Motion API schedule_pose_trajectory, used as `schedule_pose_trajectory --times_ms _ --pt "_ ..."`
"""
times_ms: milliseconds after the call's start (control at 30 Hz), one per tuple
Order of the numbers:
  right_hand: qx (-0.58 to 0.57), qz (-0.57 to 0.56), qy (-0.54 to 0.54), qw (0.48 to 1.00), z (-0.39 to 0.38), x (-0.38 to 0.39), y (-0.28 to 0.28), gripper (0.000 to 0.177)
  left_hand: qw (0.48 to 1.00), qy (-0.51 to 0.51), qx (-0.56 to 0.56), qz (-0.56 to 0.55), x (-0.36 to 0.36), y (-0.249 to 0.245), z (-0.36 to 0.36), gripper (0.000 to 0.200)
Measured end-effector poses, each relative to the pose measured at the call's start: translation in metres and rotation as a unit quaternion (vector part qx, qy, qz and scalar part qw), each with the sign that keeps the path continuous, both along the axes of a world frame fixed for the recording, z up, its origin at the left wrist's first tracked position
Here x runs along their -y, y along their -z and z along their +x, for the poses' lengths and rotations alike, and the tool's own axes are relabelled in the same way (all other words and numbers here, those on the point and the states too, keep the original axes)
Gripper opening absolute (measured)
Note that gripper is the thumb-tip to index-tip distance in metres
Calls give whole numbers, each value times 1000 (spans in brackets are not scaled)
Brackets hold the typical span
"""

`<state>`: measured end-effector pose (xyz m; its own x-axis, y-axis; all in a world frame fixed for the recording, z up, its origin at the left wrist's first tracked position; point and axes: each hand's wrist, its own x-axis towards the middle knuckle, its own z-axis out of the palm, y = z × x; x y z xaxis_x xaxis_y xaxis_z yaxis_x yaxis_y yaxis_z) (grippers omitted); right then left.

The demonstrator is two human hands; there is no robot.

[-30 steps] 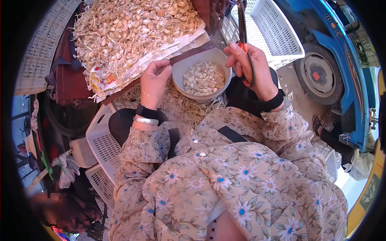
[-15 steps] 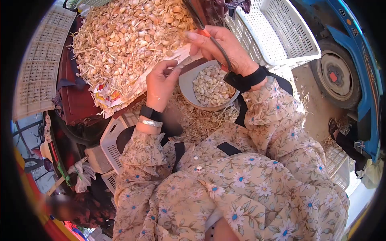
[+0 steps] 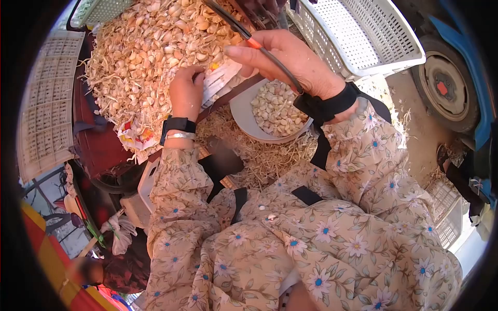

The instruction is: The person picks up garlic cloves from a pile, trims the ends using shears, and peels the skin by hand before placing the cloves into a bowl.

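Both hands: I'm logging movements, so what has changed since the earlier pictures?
The left hand moved from beside the bowl to the garlic pile's near edge; whether it grasps anything is hidden. The right hand swung leftward, bringing the red-and-black tool over the pile. That hand still holds the tool, and cloves remain in the bowl.

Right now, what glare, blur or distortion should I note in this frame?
In the head view, strong wide-lens distortion with black corners; in the head view, the white crate at upper right looks washed out; in the head view, the garlic bowl is fairly clear.
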<state>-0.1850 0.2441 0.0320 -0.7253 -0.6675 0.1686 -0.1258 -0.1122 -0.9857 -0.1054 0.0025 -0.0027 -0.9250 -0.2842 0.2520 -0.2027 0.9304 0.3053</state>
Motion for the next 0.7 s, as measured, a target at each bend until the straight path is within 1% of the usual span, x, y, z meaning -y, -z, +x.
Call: schedule_pose_trajectory --times_ms 33,67,167,200,233,300,333,433,467,500,567,600,700 --pt "-4 5 8 1000 0 2 2 47 1000 -21 -1 12 6 1 7 17" --pt "3 33 -4 999 -1 1 2 46 999 -44 -5 30 11 0 14 15" --pt "2 59 -22 998 -2 1 -1 45 980 -112 -48 160 26 0 32 13" --pt "4 56 -12 998 0 3 -2 45 976 -119 -47 175 24 -8 37 11" --pt "5 61 -14 998 1 4 -2 45 957 -139 -58 247 25 -13 42 11" --pt "7 73 -18 997 2 6 -3 45 902 -174 -79 388 27 -20 53 11" --pt "16 64 -23 998 3 6 -5 45 880 -177 -117 425 24 -24 57 10" --pt "44 77 -24 996 4 10 -5 46 878 -174 -116 431 29 -30 73 11" --pt "42 74 -31 996 3 13 -1 46 918 -198 -83 333 39 -25 79 12" --pt "46 78 -31 995 3 13 1 46 946 -192 -64 255 48 -21 85 12" --pt "55 83 -30 995 2 15 3 47 980 -175 -23 93 62 -18 99 14" --pt "45 91 -25 994 2 16 5 47 987 -158 -3 9 64 -23 104 15" --pt "43 105 -36 993 1 16 4 47 987 -83 -65 -120 56 -31 103 17"
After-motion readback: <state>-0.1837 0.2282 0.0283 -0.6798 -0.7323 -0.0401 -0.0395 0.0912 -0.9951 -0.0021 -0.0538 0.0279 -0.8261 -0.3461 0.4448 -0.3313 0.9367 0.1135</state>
